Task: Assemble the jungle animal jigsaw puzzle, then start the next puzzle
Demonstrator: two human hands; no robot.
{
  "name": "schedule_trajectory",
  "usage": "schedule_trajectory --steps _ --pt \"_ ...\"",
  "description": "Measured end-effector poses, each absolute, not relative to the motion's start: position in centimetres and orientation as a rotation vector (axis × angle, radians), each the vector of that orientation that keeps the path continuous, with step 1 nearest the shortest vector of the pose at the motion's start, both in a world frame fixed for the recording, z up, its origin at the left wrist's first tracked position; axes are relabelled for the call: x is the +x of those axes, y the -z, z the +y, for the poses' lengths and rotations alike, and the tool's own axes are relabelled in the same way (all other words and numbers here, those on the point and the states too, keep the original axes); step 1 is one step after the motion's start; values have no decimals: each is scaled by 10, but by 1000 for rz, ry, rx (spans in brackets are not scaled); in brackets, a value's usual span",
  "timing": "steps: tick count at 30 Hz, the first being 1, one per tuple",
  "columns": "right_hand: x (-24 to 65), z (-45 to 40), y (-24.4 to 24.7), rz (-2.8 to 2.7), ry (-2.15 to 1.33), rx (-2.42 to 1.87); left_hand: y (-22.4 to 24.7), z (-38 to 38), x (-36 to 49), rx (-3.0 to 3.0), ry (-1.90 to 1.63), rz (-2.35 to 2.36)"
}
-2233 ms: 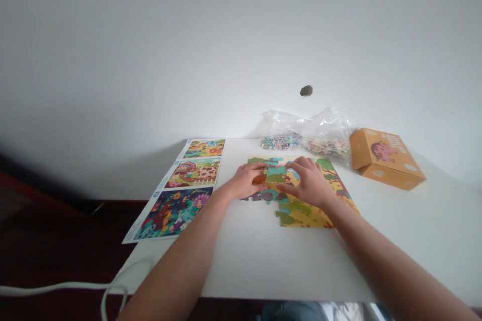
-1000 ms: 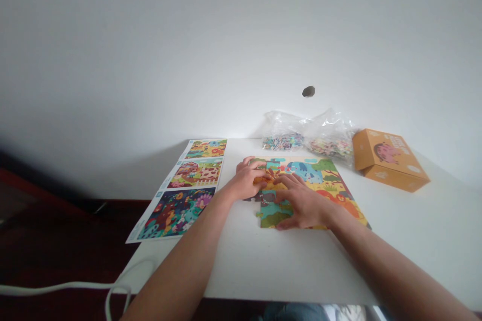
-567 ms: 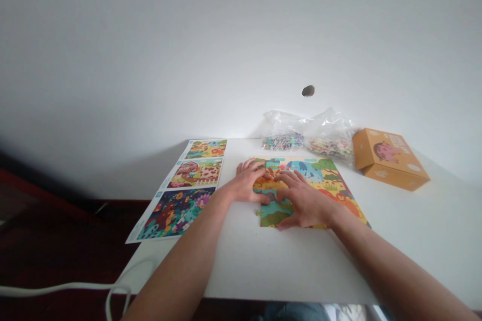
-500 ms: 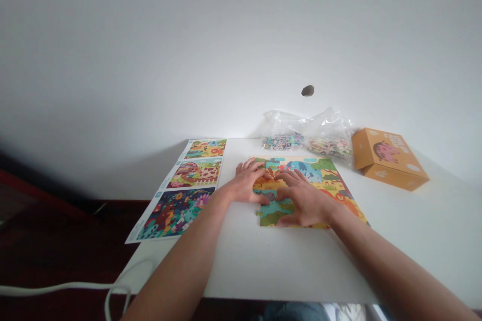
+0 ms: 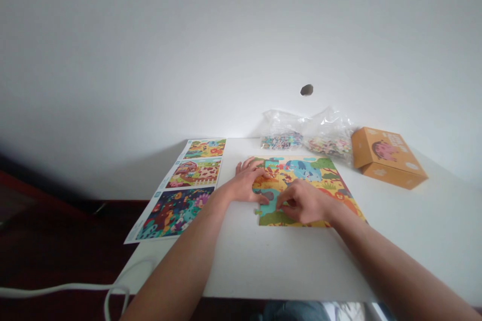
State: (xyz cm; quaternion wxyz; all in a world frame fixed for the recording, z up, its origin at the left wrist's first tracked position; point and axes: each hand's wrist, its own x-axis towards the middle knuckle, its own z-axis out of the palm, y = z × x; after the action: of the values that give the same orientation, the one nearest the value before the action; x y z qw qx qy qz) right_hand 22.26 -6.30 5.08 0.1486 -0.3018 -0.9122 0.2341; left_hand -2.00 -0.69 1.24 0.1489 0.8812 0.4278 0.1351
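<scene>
A colourful jigsaw puzzle (image 5: 301, 168) with cartoon animals lies flat on the white table, its pieces joined. My left hand (image 5: 246, 183) rests along its left edge, fingers spread, the tips on the upper left part and the thumb near a grey animal. Over the lower middle of the puzzle, my right hand (image 5: 303, 200) is closed, with thumb and index finger drawn together at the blue-green area. Whatever lies between those fingertips is hidden. A small green tab (image 5: 258, 212) juts out from the lower left edge.
To the left lies a sheet (image 5: 160, 200) printed with three pictures. Clear bags (image 5: 282, 140) of loose pieces sit behind the puzzle, with an orange box (image 5: 391, 158) at the right. A white cable (image 5: 68, 287) hangs by the table's front left corner.
My right hand has gone from spread fingers to a curled pinch over the puzzle's lower middle. My left hand has stayed in place.
</scene>
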Motion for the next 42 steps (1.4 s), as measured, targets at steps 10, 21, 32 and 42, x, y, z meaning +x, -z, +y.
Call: schedule_trajectory --steps 10,21,32,42 --pt "219 -61 -41 -2607 -807 -887 -14 -11 -11 2516 -457 1217" --pt "222 -35 -19 -2285 -405 -1360 -5 -3 -8 2601 -701 1369" --pt "220 -33 -15 -2245 -344 -1421 -8 -4 -5 2508 -821 1322" --pt "218 -36 -16 -2240 -380 -1400 -12 -5 -4 2439 -934 1138"
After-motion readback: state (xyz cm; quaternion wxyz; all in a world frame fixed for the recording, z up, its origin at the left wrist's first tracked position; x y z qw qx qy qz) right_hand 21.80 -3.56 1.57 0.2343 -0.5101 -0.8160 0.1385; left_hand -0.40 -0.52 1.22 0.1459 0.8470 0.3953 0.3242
